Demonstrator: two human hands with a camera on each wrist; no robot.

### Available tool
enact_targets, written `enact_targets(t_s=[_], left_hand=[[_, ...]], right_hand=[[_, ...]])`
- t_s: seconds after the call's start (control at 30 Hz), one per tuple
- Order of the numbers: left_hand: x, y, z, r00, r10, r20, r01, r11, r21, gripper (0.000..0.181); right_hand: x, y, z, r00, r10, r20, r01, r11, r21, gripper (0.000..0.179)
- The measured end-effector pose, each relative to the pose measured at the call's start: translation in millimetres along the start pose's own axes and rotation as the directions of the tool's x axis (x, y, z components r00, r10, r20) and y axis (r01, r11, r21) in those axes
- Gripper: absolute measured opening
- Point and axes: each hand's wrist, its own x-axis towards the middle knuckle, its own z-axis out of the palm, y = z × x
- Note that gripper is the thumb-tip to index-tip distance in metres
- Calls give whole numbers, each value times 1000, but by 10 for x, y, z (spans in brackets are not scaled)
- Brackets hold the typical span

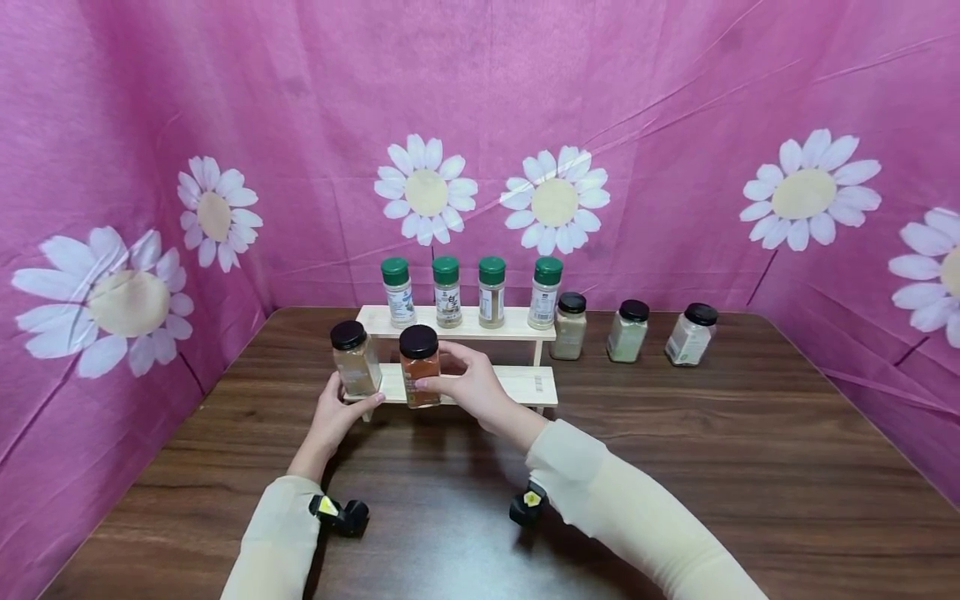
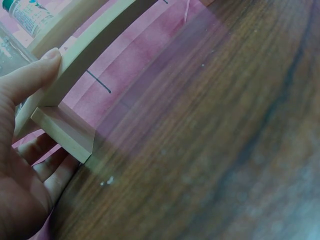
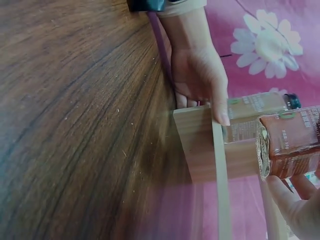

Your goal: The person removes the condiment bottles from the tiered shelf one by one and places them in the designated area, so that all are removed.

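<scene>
1. Well, closest to hand come two pale sleeves (image 1: pixel 645 512), with a black camera (image 1: pixel 348 518) at each wrist, over a dark wooden table (image 1: pixel 435 558)
2. Next, the left hand (image 1: pixel 335 421) grips the left end of the wooden rack (image 1: pixel 532 385), thumb along the board's edge and fingers beneath, just beside the tan jar (image 1: pixel 358 368), which stands on the lower shelf
3. Beside it, the right hand (image 1: pixel 474 385) pinches the red jar (image 1: pixel 422 372) by its sides, and that jar hangs above the lower shelf, its black lid on
4. Behind, four green-capped shakers (image 1: pixel 447 302) stand in a row on the upper shelf
5. Off to the rack's right, three black-lidded jars (image 1: pixel 628 337) sit spaced apart on the table
6. Farthest back hangs pink cloth (image 1: pixel 487 83) printed with big white daisies (image 1: pixel 555 202)
</scene>
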Motion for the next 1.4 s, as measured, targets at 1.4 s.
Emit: enact_targets(t_s=[1.4], left_hand=[[2,6,-17,1000,-3,7,3,1000,-5,67]], right_hand=[[-528,-32,-1204,998,8,-69,-21,983,-184,52]])
